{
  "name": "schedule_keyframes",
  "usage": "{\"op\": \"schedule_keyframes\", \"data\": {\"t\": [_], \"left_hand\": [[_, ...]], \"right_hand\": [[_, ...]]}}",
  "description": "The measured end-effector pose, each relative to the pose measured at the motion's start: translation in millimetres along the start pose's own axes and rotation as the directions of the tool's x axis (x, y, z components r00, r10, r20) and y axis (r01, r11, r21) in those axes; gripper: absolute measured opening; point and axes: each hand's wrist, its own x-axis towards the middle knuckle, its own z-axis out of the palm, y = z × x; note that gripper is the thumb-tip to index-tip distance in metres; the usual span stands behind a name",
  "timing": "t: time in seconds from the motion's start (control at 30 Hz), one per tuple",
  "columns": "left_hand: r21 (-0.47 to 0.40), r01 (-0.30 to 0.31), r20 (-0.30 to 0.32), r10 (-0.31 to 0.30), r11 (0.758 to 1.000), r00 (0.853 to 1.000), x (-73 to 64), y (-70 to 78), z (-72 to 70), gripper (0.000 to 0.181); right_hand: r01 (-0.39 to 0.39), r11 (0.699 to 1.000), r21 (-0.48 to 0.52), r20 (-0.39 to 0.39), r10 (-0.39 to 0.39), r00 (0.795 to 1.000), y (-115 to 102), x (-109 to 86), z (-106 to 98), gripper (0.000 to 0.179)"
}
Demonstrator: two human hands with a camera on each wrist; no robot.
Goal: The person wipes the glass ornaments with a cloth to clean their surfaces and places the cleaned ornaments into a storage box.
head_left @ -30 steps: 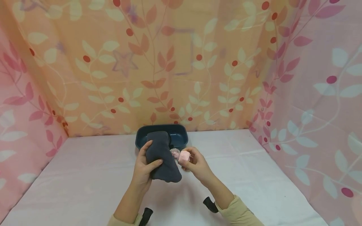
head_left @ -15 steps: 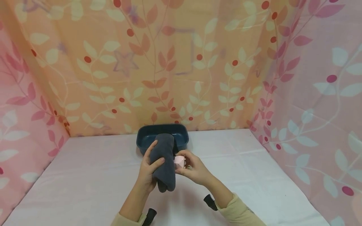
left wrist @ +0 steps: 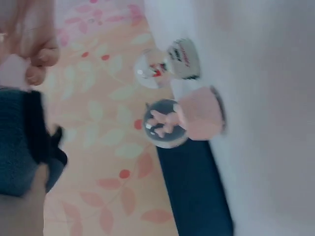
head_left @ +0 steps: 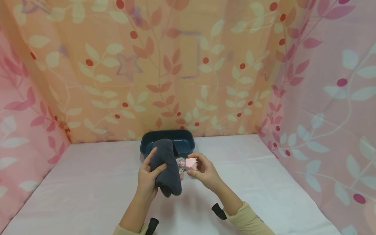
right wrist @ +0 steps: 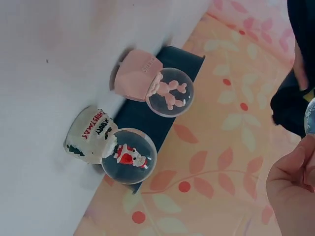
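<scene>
Head view: at lower centre, the left hand grips a folded dark grey cloth, thumb across the near face and fingers round the back. Right of it, the right hand pinches the pink faceted base of a snow globe between thumb and fingers, just beside the cloth. Beyond the hands, a dark blue box sits on the white bench.

Left wrist view: the right hand's curled fingers show at upper left, above the cloth. A Christmas globe and a pink globe stand side by side near the middle.

Right wrist view: at the right edge, the right hand holds a clear dome, mostly cut off; the cloth hangs above it.
</scene>
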Motion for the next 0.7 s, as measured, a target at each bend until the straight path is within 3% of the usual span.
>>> {"op": "schedule_keyframes", "data": {"t": [0.1,0.17,0.33,0.47,0.57,0.7], "left_hand": [[0.005,-0.005,0.056,0.005,1.0,0.998,-1.4,2.3,1.9,0.068],[0.095,-0.01,0.124,-0.002,0.995,0.992,-2.0,3.6,4.4,0.07],[0.368,-0.01,0.278,-0.1,0.93,0.955,-1.3,4.5,10.1,0.078],[0.346,0.052,0.296,-0.162,0.937,0.941,2.6,4.5,11.1,0.075],[0.296,0.078,0.268,-0.161,0.952,0.95,4.5,4.3,10.0,0.073],[0.251,0.077,0.211,-0.132,0.965,0.969,4.1,1.7,9.0,0.07]], "right_hand": [[-0.023,1.0,-0.019,0.014,0.024,1.0,1,-0.6,0,0.044],[-0.015,0.999,-0.048,0.017,0.016,1.0,2,-0.3,0,0.042],[0.113,0.991,-0.078,0.029,-0.111,0.993,8,0.2,4,0.037],[0.231,0.972,-0.043,0.055,-0.228,0.972,11,0.8,6,0.037],[0.257,0.966,-0.043,0.073,-0.253,0.965,10,1.8,7,0.036],[0.235,0.97,-0.058,0.081,-0.23,0.97,8,1.1,8,0.036]]}}
